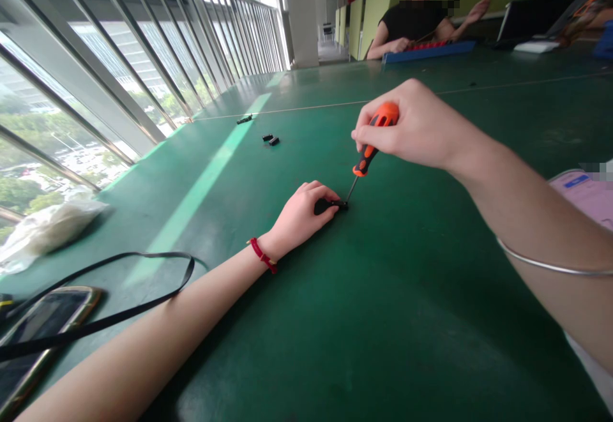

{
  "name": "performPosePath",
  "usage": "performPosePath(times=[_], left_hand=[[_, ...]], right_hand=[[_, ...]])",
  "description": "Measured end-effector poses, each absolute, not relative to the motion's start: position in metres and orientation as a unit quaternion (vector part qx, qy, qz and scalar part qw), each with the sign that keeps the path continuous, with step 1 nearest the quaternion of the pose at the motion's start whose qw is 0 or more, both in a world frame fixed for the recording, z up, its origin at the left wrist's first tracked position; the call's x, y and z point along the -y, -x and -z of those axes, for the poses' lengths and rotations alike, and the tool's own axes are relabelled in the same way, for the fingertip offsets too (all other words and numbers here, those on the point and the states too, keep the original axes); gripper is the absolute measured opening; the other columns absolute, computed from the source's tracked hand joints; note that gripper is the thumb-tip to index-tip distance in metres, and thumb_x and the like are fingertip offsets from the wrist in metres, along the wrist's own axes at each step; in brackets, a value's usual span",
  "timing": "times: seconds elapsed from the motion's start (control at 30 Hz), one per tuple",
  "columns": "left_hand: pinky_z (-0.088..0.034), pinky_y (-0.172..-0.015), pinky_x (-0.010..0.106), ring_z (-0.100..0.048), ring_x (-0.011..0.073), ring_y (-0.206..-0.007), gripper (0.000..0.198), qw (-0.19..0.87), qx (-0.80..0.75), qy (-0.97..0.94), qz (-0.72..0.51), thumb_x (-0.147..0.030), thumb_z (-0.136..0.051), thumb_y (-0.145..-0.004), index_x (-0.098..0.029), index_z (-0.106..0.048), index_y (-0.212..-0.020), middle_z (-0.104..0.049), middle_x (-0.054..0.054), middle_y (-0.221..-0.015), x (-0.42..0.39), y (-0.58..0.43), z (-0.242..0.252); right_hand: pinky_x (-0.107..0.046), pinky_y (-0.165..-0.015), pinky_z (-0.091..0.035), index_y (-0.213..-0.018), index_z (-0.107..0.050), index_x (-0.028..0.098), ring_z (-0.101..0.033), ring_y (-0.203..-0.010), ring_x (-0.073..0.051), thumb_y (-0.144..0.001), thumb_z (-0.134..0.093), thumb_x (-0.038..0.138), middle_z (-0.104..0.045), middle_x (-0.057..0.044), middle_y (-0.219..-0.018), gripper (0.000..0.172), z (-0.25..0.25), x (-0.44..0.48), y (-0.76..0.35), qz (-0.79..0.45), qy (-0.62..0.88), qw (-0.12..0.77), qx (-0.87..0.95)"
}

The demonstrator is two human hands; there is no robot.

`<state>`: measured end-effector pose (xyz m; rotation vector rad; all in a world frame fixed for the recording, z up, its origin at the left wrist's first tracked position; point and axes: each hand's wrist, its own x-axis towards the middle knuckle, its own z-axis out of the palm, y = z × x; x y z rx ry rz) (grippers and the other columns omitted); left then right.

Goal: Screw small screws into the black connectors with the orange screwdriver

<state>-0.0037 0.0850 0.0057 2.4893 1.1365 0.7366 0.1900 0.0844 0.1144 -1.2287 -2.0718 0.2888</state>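
The left hand (306, 208) presses a small black part (341, 205) against the green bench (383, 320), its fingers drawn narrow around the piece with one end left poking out. That grip probably serves to stop the part sliding or turning while leaving its tip clear for the tool.

The right hand (416, 125) holds an orange-and-black screwdriver (367, 155), fingers curled round the handle, thumb along its side. The shaft slants down to the exposed end of the part (whether the tip sits in a screw head is too small to tell). Gripping high on the handle seems to suit twisting, and it leaves the shaft and the contact point in plain sight.

Farther up the bench lie two short black pieces (274, 142) side by side, with a longer black piece (244, 119) beyond them, apart from the hands and perhaps set there to leave working room. A phone (52, 310) and a black strap (163, 255) lie at the near left, beside the left forearm and away from the tool.
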Motion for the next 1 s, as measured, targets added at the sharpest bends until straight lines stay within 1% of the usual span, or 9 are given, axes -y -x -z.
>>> performPosePath(times=[0.13,0.53,0.63,0.7,0.8,0.87,0.9,0.97,1.0], left_hand=[[-0.045,-0.086,0.034,-0.056,0.0192,-0.092,0.015,0.151,-0.395,-0.868,-0.260,-0.023,-0.054,-0.084,-0.019,-0.064,-0.094,-0.063,0.004,-0.095,-0.0857,0.0042,-0.0047],[-0.045,-0.086,0.034,-0.056,0.0194,-0.092,0.015,0.151,-0.394,-0.869,-0.257,-0.022,-0.053,-0.084,-0.020,-0.064,-0.094,-0.064,0.003,-0.095,-0.0850,0.0037,-0.0056],[-0.045,-0.085,0.034,-0.056,0.0191,-0.091,0.014,0.152,-0.393,-0.870,-0.258,-0.022,-0.053,-0.084,-0.020,-0.064,-0.093,-0.064,0.003,-0.094,-0.0850,0.0035,-0.0057],[-0.045,-0.085,0.034,-0.056,0.0188,-0.090,0.014,0.153,-0.391,-0.870,-0.258,-0.021,-0.053,-0.084,-0.019,-0.064,-0.093,-0.064,0.003,-0.093,-0.0848,0.0034,-0.0061],[-0.045,-0.085,0.034,-0.056,0.0189,-0.090,0.015,0.153,-0.389,-0.871,-0.257,-0.021,-0.053,-0.084,-0.020,-0.065,-0.093,-0.064,0.003,-0.092,-0.0844,0.0033,-0.0070],[-0.045,-0.085,0.034,-0.056,0.0190,-0.089,0.015,0.157,-0.389,-0.871,-0.254,-0.021,-0.053,-0.084,-0.020,-0.065,-0.093,-0.064,0.003,-0.091,-0.0841,0.0032,-0.0078],[-0.046,-0.085,0.034,-0.056,0.0189,-0.089,0.015,0.160,-0.389,-0.871,-0.254,-0.021,-0.053,-0.084,-0.020,-0.065,-0.092,-0.064,0.003,-0.091,-0.0840,0.0031,-0.0081],[-0.046,-0.086,0.034,-0.057,0.0183,-0.089,0.014,0.168,-0.389,-0.869,-0.257,-0.022,-0.054,-0.083,-0.020,-0.065,-0.091,-0.065,0.002,-0.090,-0.0837,0.0030,-0.0086],[-0.046,-0.086,0.034,-0.057,0.0181,-0.088,0.014,0.171,-0.388,-0.868,-0.259,-0.023,-0.054,-0.084,-0.020,-0.066,-0.090,-0.065,0.002,-0.090,-0.0834,0.0029,-0.0088]], right_hand=[[-0.030,-0.056,-0.038,-0.054,-0.062,0.020,-0.051,-0.060,-0.016,-0.071,-0.058,0.022,-0.057,-0.001,-0.055,0.018,-0.1153,-0.0836,-0.1903,-0.107,0.477,0.353,0.798],[-0.031,-0.057,-0.035,-0.054,-0.060,0.019,-0.047,-0.057,-0.014,-0.072,-0.058,0.022,-0.055,-0.002,-0.057,0.018,-0.1150,-0.0831,-0.1888,-0.114,0.477,0.349,0.799],[-0.030,-0.056,-0.034,-0.058,-0.059,0.020,-0.046,-0.057,-0.014,-0.071,-0.059,0.021,-0.054,-0.001,-0.058,0.013,-0.1144,-0.0841,-0.1897,-0.118,0.477,0.351,0.797],[-0.029,-0.054,-0.033,-0.067,-0.056,0.020,-0.042,-0.056,-0.012,-0.069,-0.061,0.019,-0.052,0.000,-0.061,0.005,-0.1138,-0.0851,-0.1908,-0.123,0.475,0.353,0.796],[-0.028,-0.053,-0.031,-0.077,-0.052,0.022,-0.038,-0.055,-0.011,-0.066,-0.063,0.016,-0.048,0.002,-0.065,0.017,-0.1131,-0.0861,-0.1923,-0.131,0.461,0.358,0.802],[-0.028,-0.053,-0.030,-0.075,-0.052,0.022,-0.038,-0.054,-0.010,-0.072,-0.062,0.023,-0.046,0.003,-0.062,0.010,-0.1134,-0.0856,-0.1927,-0.130,0.458,0.357,0.804],[-0.028,-0.054,-0.029,-0.071,-0.053,0.021,-0.038,-0.053,-0.010,-0.078,-0.059,0.029,-0.045,0.003,-0.060,0.012,-0.1138,-0.0849,-0.1927,-0.129,0.460,0.355,0.804],[-0.029,-0.054,-0.028,-0.066,-0.055,0.020,-0.038,-0.052,-0.010,-0.086,-0.049,0.038,-0.044,0.002,-0.056,0.028,-0.1150,-0.0832,-0.1926,-0.133,0.462,0.344,0.807],[-0.029,-0.053,-0.028,-0.065,-0.056,0.019,-0.037,-0.051,-0.010,-0.087,-0.048,0.038,-0.043,0.002,-0.054,0.030,-0.1157,-0.0824,-0.1925,-0.132,0.461,0.341,0.808]])
